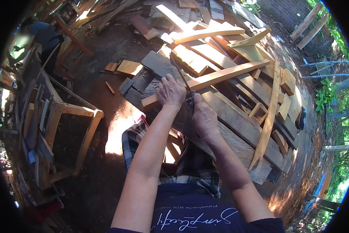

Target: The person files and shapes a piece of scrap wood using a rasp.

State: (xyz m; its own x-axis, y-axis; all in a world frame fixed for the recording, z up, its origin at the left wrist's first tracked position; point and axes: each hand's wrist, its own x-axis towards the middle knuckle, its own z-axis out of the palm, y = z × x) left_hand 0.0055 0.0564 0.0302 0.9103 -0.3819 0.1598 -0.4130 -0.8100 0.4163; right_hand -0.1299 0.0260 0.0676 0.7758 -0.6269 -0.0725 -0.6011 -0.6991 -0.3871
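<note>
A long curved light-wood piece [221, 75] lies across a workbench of grey planks [236, 124]. My left hand [170, 92] presses down on its near end and grips it. My right hand [204, 116] is closed on the dark handle of a hand saw [181, 75], whose thin blade runs up and away across the wood just right of my left hand. The blade's far end is hard to make out against the planks.
Several cut wood pieces and curved offcuts [205, 35] cover the bench and the ground behind it. An unfinished wooden chair frame [65, 112] stands at the left on bare earth. Another person [44, 37] is at the far left. A brick wall [287, 11] stands at the back right.
</note>
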